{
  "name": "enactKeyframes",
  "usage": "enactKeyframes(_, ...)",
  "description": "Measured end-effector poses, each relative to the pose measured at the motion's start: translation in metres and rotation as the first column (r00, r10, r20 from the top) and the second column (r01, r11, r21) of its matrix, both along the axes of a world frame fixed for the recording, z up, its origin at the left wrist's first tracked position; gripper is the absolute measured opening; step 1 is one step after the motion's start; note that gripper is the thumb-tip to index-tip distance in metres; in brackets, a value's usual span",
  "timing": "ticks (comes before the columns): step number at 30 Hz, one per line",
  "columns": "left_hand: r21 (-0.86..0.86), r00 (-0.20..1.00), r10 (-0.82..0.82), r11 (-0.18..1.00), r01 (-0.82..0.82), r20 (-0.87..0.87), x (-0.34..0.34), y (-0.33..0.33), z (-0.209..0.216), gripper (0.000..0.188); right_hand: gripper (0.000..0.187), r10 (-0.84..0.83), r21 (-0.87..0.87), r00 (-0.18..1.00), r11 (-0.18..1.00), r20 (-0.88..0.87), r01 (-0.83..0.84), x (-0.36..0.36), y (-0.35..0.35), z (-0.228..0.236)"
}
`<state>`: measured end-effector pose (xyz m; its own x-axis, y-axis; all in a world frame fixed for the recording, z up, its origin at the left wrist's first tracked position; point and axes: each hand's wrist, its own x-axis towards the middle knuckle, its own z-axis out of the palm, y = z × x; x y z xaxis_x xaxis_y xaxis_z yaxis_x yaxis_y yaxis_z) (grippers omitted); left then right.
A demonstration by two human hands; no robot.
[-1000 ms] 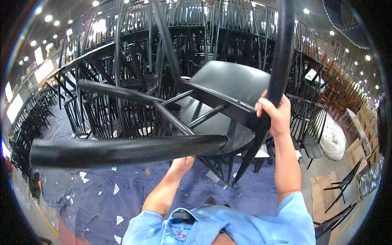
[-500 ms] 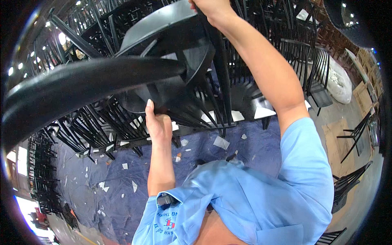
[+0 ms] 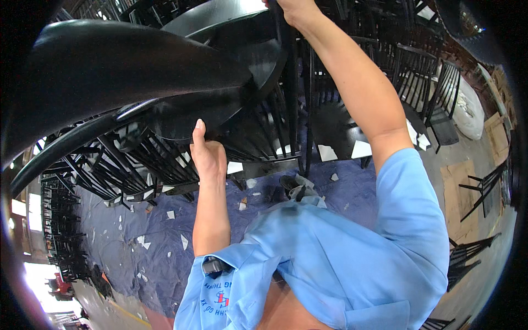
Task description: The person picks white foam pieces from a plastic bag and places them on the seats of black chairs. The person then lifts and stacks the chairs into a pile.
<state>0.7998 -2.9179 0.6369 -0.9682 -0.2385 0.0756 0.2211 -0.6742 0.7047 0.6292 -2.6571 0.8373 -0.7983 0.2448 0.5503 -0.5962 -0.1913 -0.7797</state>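
A black wooden chair (image 3: 190, 118) is held up in front of me, tipped so that its legs point toward me. One thick leg (image 3: 126, 60) looms large at the left, with a thinner dark bar below it. My left hand (image 3: 210, 157) supports the chair's lower edge, thumb up against it, its other fingers mostly hidden. At the top edge of the picture, my right hand (image 3: 297, 10) grips a dark upright part of the same chair. That hand's fingers are partly cut off by the frame.
Rows of black spindle-back chairs (image 3: 137, 165) stand close ahead. A blue floor sheet (image 3: 220, 220) with scattered white scraps lies below. On the right are more chairs (image 3: 487, 190), a white sack (image 3: 469, 113) and flat cardboard (image 3: 459, 190). Stacked chairs (image 3: 58, 225) rise at the left.
The held chair has turned, its near leg looming larger and higher, and a second bar now shows beneath it. My left hand has shifted slightly up and left with it. A shoe has come into view.
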Motion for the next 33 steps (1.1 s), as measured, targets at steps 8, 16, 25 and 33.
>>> enactKeyframes(8, -0.071, 0.992, 0.080, 0.995, -0.074, 0.093, -0.075, 0.043, -0.010, 0.029, 0.011, 0.011, 0.007, 0.999, 1.000, 0.053, -0.011, -0.108, 0.035, -0.067)
enactKeyframes(16, -0.094, 0.944, 0.198, 0.979, -0.179, 0.265, -0.132, 0.052, -0.028, 0.025, 0.009, 0.110, -0.093, 0.974, 0.991, 0.200, -0.093, -0.173, 0.039, -0.103)
enactKeyframes(25, -0.126, 0.940, 0.243, 0.968, -0.218, 0.241, -0.169, 0.048, -0.044, 0.033, 0.011, 0.156, -0.119, 0.952, 0.985, 0.265, -0.129, -0.212, 0.033, -0.125)
enactKeyframes(33, -0.069, 0.891, 0.341, 0.939, -0.336, 0.301, -0.169, 0.052, -0.036, 0.036, 0.013, 0.232, -0.220, 0.921, 0.961, 0.313, -0.168, -0.225, 0.015, -0.136)
